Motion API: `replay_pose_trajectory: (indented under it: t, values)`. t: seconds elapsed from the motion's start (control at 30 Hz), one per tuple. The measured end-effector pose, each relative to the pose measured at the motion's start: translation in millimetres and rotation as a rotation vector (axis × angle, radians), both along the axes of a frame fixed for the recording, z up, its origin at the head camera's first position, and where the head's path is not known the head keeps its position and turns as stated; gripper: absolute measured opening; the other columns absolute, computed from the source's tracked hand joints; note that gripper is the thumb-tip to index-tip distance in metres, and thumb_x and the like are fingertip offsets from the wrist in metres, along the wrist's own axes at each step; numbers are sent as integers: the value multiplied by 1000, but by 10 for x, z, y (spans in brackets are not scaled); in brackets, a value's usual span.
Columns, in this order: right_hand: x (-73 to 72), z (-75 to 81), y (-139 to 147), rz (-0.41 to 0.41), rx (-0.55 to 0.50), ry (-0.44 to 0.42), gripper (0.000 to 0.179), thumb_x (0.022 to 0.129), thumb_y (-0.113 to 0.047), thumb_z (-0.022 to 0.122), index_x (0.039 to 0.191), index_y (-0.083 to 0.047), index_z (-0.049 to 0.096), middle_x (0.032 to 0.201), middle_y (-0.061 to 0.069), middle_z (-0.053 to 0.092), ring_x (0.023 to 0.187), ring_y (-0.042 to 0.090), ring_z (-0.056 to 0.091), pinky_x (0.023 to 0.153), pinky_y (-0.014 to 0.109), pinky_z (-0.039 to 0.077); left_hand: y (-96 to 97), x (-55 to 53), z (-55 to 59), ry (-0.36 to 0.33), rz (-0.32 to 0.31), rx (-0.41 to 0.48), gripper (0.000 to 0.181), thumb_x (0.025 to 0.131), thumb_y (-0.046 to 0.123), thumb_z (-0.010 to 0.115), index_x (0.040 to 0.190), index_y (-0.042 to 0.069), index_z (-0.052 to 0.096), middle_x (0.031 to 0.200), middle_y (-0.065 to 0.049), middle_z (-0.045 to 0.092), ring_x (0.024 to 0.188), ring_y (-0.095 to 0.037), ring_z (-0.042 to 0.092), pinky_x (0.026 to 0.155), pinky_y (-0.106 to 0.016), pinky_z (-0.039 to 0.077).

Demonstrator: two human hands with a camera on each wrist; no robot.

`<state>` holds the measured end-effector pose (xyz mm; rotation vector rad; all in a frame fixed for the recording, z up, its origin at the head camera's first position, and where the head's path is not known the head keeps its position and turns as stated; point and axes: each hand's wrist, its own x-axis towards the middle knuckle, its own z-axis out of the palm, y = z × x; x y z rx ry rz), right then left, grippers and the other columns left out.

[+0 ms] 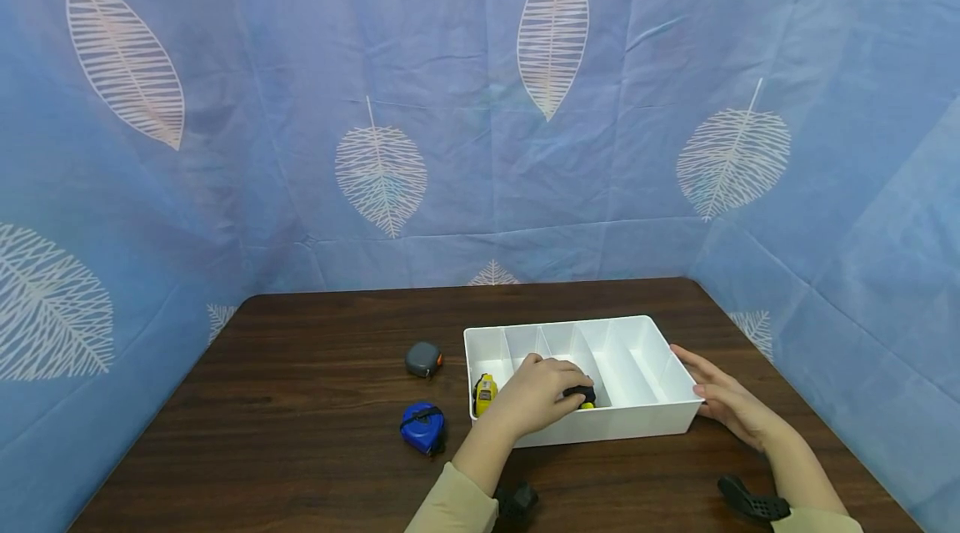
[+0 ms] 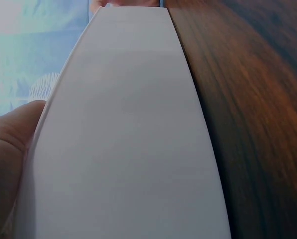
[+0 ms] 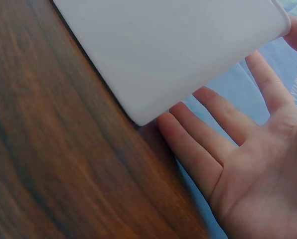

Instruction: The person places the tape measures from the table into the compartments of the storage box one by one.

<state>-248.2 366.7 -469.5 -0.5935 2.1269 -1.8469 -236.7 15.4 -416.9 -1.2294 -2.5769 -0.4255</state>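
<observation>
A white divided box [image 1: 600, 424] stands on the table. My left hand [image 1: 534, 395] reaches over its front wall and holds a black and yellow tape measure [image 1: 580, 394] down in a middle compartment, with the fingers partly hiding it. In the leftmost compartment sits a yellow tape measure [image 1: 485, 394]. At the box's right end, my right hand [image 1: 731, 404] touches the wall; its extended fingers [image 3: 193, 144] lie along that end in the right wrist view. The left wrist view shows mostly the box's front wall [image 2: 123, 124], and the left thumb [image 2: 11, 134] at its rim.
Left of the box lie a grey tape measure [image 1: 423, 359] and, nearer me, a blue tape measure [image 1: 422, 427] with a black strap. The dark wooden table [image 1: 300, 399] ends at a blue leaf-patterned curtain [image 1: 465, 99] behind and at the sides.
</observation>
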Motion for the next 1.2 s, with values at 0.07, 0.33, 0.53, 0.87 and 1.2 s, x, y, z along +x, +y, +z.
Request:
replay_pose_trajectory:
  t: [0.07,0.33,0.53,0.87,1.2]
  values:
    - [4,4,-6,-1,-2,-2,66,98,-17,41,154,-10,9,138,-24,29,117,10,52,88,43,44,1,3,0,1,3,-1,26,96,31,60,120,26,68,117,15,63,107,1,56,88,-31,41]
    - [12,12,-6,13,-10,7,63,99,-13,38,155,-12,9,138,-28,31,119,2,48,89,43,43,5,10,14,4,9,-18,27,96,31,60,122,25,67,120,13,61,109,-1,55,88,-32,42]
    - [12,6,-5,5,-15,-7,63,99,-15,40,155,-15,11,138,-26,31,118,7,51,88,42,44,5,24,24,10,20,-37,29,97,32,59,123,24,66,122,11,61,111,-3,55,90,-33,43]
    - [-2,-16,9,2,-4,-2,63,99,-14,40,155,-14,11,138,-27,32,118,4,49,89,45,42,-4,44,27,11,48,-66,35,98,40,52,129,24,61,130,8,56,119,-9,51,94,-37,41]
    - [-15,-24,16,-3,-13,-14,64,98,-16,41,155,-15,13,138,-24,32,117,11,52,89,44,42,-15,51,13,-2,64,-79,41,99,43,49,135,24,57,139,4,50,126,-12,45,99,-41,39]
